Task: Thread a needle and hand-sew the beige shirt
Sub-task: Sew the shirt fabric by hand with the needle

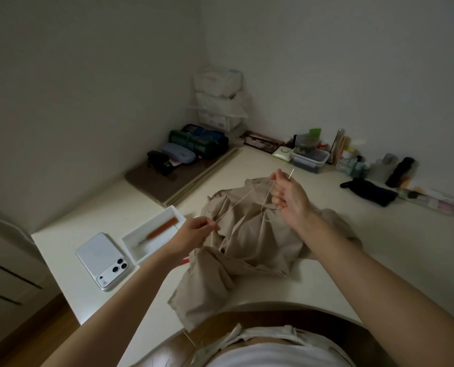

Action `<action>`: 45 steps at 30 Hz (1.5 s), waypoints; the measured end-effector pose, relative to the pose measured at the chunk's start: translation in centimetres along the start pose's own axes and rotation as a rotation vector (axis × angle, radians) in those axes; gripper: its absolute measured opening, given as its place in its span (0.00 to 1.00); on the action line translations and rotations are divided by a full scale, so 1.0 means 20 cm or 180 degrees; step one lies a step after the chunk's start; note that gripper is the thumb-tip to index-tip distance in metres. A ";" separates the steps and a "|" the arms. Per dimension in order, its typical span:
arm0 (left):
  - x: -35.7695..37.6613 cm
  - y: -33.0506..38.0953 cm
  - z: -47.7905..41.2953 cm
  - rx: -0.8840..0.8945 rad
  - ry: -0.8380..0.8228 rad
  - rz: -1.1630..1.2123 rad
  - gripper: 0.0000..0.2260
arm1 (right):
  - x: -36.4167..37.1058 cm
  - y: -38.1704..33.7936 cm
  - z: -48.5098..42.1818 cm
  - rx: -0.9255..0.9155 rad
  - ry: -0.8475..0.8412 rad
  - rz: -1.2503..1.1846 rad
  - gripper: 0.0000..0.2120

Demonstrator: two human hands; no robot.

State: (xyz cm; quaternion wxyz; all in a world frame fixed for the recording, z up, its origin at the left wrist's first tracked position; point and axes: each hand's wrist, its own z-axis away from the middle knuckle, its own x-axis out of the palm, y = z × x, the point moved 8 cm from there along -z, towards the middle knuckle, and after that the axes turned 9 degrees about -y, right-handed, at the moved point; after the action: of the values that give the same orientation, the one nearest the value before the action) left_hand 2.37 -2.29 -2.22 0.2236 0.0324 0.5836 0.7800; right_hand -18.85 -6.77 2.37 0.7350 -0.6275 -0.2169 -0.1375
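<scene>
Both forearms (366, 266) bare, white top (268, 357) at btm, pale waistband (286, 331) w/ drawstring ties

— What's resting on your cream table (366, 260)?
— Mid-frame, your beige shirt (247, 247) lies crumpled. At lower left, your white phone (102, 260) lies face down just beside a white tray (141, 250).
— And upper right?
— A black pouch (368, 192) and a clear lidded box (310, 157), near the wall.

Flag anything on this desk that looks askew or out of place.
The beige shirt lies crumpled, its lower corner hanging over the desk's front edge toward the lap. Nothing spilled or damaged shows.
</scene>
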 end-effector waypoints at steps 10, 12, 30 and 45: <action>-0.03 0.07 -0.02 -0.0065 0.0097 -0.0224 0.09 | -0.17 0.00 0.02 0.0198 0.0628 0.2795 0.16; -0.02 0.16 -0.02 0.0089 0.0084 -0.0273 0.09 | -0.16 0.08 0.03 0.0620 0.0328 0.3168 0.18; 0.09 0.26 -0.01 0.0432 -0.0193 -0.0453 0.08 | 0.11 0.03 0.16 0.0146 -0.0559 0.3041 0.13; 0.22 -0.04 0.04 -0.0386 -0.0721 -0.1258 0.11 | -0.11 0.01 0.11 -0.0195 0.0539 0.2627 0.14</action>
State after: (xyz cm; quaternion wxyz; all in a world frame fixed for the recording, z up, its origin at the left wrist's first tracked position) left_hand -1.10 0.31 -3.54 0.4376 -0.0088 0.5019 0.7460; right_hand -21.06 -4.74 1.37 0.7247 -0.6698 0.1180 0.1110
